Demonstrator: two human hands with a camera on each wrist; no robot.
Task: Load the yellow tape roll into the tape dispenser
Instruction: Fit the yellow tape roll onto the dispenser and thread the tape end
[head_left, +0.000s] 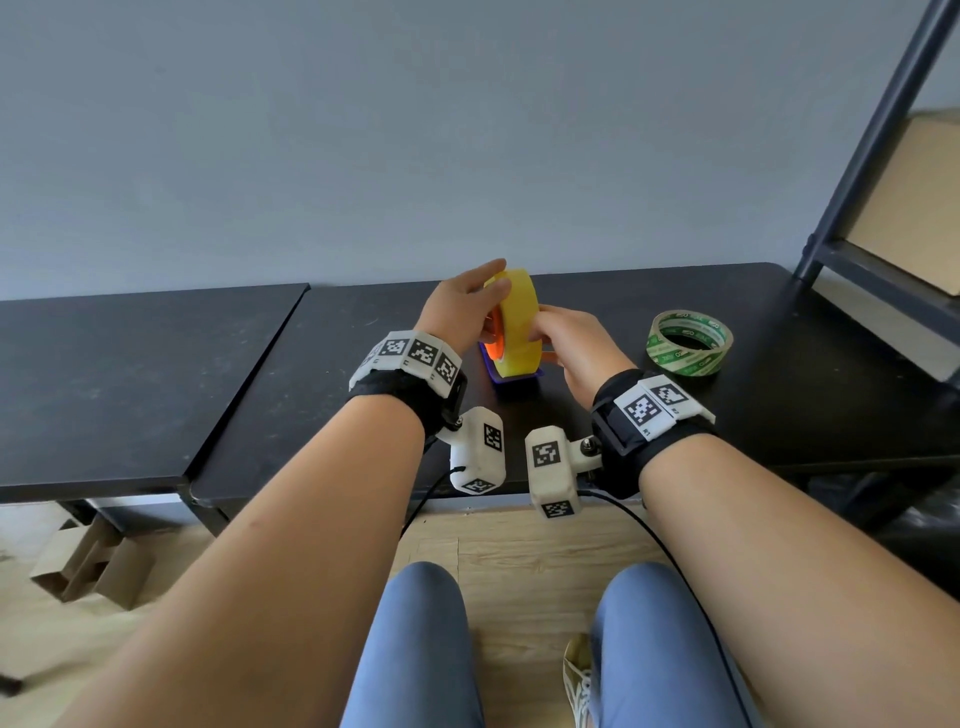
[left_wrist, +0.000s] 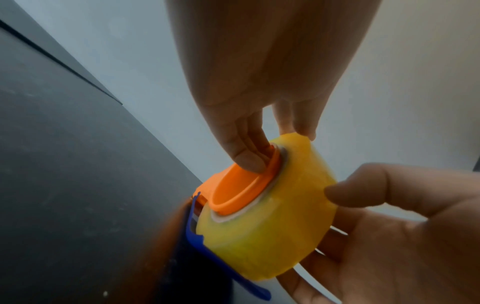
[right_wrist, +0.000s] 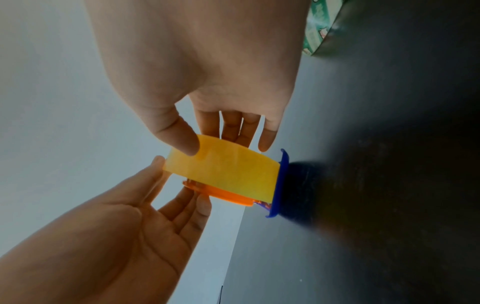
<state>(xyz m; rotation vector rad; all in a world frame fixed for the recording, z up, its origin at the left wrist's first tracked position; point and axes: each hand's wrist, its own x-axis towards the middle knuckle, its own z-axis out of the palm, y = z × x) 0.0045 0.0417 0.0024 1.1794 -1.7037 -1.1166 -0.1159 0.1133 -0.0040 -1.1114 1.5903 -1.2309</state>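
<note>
Now both hands, left hand (head_left: 460, 306) and right hand (head_left: 574, 343), pinch yellow tape roll (head_left: 514, 325) on tape dispenser (head_left: 514, 375).

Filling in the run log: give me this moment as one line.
stage: seating roll | yellow tape roll on orange hub of tape dispenser | left hand grips roll | right hand holds roll | green tape roll on table

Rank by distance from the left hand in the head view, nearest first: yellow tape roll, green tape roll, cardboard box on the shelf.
1. yellow tape roll: held by the left hand.
2. green tape roll: on the table, right.
3. cardboard box: shelf, far right.
</note>
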